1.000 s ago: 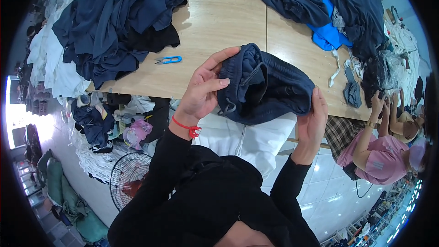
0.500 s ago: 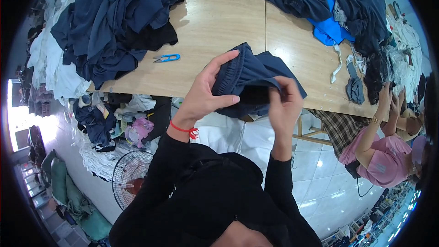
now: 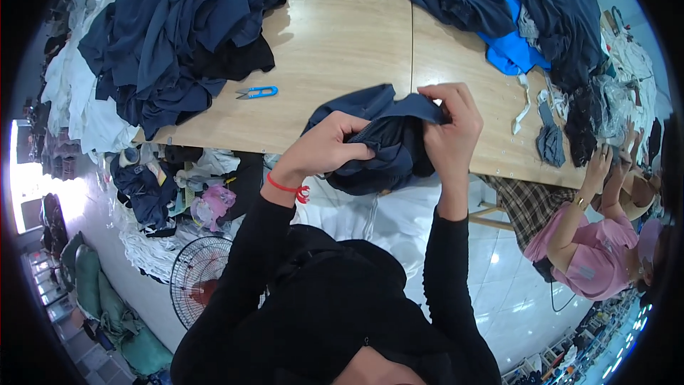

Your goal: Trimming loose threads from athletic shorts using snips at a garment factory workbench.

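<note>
A dark navy garment [image 3: 388,157] with an elasticated edge hangs between my two hands over the table's near edge. My left hand [image 3: 331,146], with a red string round its wrist, pinches the gathered cloth at the garment's left side. At the right, my right hand [image 3: 456,117] grips the opening's edge between thumb and fingers and holds it up. The opening spreads between the hands, its inside dark. Much of the garment's lower part is bunched, so its full shape is hidden. Blue thread snips [image 3: 258,92] lie on the table to the left of the garment.
A large pile of navy garments [image 3: 171,36] covers the table's left side. More navy and blue clothes [image 3: 509,50] lie at the far right, near white strips [image 3: 522,103]. A co-worker in pink [image 3: 584,249] handles items at the right edge. A fan [image 3: 199,281] stands lower left.
My right hand has moved up and slightly right, lifting the garment's edge. The left hand has shifted its hold, and the garment's elastic edge has turned and bunched downward.
</note>
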